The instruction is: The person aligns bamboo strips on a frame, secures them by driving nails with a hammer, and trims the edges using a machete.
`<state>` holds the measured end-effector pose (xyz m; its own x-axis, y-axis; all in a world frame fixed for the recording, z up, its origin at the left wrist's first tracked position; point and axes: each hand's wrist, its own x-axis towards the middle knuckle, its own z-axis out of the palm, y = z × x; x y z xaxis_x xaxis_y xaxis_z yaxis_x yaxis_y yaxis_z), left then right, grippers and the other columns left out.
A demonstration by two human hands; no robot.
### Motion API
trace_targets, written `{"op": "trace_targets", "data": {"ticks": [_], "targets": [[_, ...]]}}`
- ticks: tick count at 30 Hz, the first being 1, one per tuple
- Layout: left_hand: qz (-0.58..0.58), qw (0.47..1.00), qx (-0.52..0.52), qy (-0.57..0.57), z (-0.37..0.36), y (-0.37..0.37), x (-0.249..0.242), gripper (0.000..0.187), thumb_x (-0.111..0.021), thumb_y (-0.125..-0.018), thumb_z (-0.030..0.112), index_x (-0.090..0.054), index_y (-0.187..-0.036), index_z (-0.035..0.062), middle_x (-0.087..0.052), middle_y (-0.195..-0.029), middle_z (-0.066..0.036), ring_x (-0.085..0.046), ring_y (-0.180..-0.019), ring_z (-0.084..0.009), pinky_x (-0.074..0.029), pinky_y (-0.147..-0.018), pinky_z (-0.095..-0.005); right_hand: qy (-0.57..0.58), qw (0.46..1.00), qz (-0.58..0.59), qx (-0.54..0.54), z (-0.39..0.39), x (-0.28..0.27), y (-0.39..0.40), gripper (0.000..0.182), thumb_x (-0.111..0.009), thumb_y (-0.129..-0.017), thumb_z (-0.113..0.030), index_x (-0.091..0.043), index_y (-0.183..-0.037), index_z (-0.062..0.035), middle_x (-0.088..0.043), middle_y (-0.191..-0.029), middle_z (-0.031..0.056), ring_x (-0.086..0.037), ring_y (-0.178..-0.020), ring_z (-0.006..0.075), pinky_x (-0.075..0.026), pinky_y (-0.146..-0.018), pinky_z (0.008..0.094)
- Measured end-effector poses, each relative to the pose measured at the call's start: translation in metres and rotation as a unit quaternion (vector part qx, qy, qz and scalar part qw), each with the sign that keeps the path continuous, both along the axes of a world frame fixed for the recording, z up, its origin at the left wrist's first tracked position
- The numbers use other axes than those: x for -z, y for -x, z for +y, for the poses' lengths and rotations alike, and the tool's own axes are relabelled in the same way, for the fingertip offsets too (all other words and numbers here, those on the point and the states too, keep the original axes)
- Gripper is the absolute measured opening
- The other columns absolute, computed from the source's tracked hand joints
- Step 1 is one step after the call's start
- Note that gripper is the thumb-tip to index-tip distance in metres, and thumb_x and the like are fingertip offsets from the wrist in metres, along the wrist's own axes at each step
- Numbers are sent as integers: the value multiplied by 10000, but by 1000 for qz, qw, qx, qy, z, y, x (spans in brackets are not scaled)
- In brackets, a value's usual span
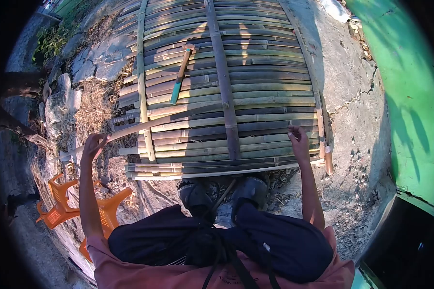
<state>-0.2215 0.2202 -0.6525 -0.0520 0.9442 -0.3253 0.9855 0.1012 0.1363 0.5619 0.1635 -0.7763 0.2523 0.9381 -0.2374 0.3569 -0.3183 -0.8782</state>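
Note:
My left hand (94, 144) is closed around a long, thin bamboo strip (171, 116), which slants over the left edge of a bamboo slat panel (265, 101). The strip's far end reaches the panel's middle pole (219, 62). Above the panel's near right part, my right hand (299, 137) has its fingertips pinched together; whatever is between them is too small to name. A hammer (181, 76) with a teal grip lies across the slats, beyond the strip.
Orange plastic chairs (65, 207) are at the left. A wooden tool handle (329, 161) shows beside the panel's right edge. My shoes (248, 195) are at its near edge. Cracked concrete (347, 86) and a green wall (410, 86) are on the right.

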Motion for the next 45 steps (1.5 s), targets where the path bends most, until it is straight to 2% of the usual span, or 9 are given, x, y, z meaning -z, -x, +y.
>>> {"op": "trace_targets", "data": {"ticks": [7,11,18,20,24,28,36,40,45], "targets": [[10,999,-7,50,13,8,1,651,-622,-932,588,-735,-858,-49,-467,-555,-123,-468,-549,-221,-384,-609,-434,23,1000,-3,-6,-5,6,-2,247,-636,-937,-59,-660,-1182,-55,-694,-1084,37,-630,-948,121,-501,-867,295],[12,999,3,50,15,20,12,615,-624,-941,569,-750,-883,-30,-500,-564,-142,-476,-555,-244,-401,-615,-441,29,1000,8,-7,-5,10,-2,244,-632,-940,-60,-661,-1182,-51,-698,-1082,40,-626,-927,119,-501,-868,293],[7,998,44,49,15,31,49,470,-618,-983,478,-776,-971,35,-555,-606,-163,-524,-656,-317,-383,-915,-446,51,999,10,-7,-6,19,-2,247,-630,-943,-47,-661,-1188,-44,-699,-1080,53,-636,-940,124,-504,-885,289],[52,989,137,21,23,14,49,480,-619,-991,467,-750,-885,18,-503,-564,-141,-486,-572,-286,-436,-666,-433,53,998,14,-6,-6,18,-1,246,-629,-944,-45,-660,-1188,-42,-700,-1081,57,-641,-953,126,-506,-891,291],[37,988,-13,148,40,-33,34,490,-634,-972,501,-751,-958,25,-598,-702,-192,-570,-678,-276,-468,-814,-449,63,998,7,-13,-4,13,3,239,-623,-948,-37,-655,-1185,-34,-701,-1083,67,-656,-987,133,-512,-910,291],[-78,994,-29,76,33,13,103,593,-683,-909,573,-610,-1013,-7,-638,-788,-177,-609,-742,-314,-487,-742,-485,57,998,16,-14,-5,19,3,236,-619,-949,-35,-652,-1183,-29,-701,-1079,67,-660,-984,135,-514,-915,289],[-121,991,-10,57,44,-56,132,559,-782,-866,441,-444,-1043,33,-499,-981,-169,-511,-870,-303,-461,-781,-421,78,997,17,3,-5,22,3,234,-618,-942,-25,-653,-1173,-16,-700,-1069,66,-664,-994,136,-516,-912,280],[-127,985,82,-86,41,-73,131,596,-803,-838,392,-455,-1176,45,-486,-1091,-169,-538,-1019,-359,-463,-897,-451,73,997,24,18,-7,24,3,230,-617,-942,-22,-656,-1169,-15,-701,-1072,68,-661,-1001,134,-514,-908,275],[-78,990,60,-103,45,-18,103,604,-809,-821,266,-481,-1289,70,-490,-1228,-170,-510,-1174,-388,-443,-983,-494,79,997,1,19,-4,21,5,232,-621,-940,-22,-658,-1169,-15,-714,-1052,53,-665,-977,118,-513,-896,271]]}}
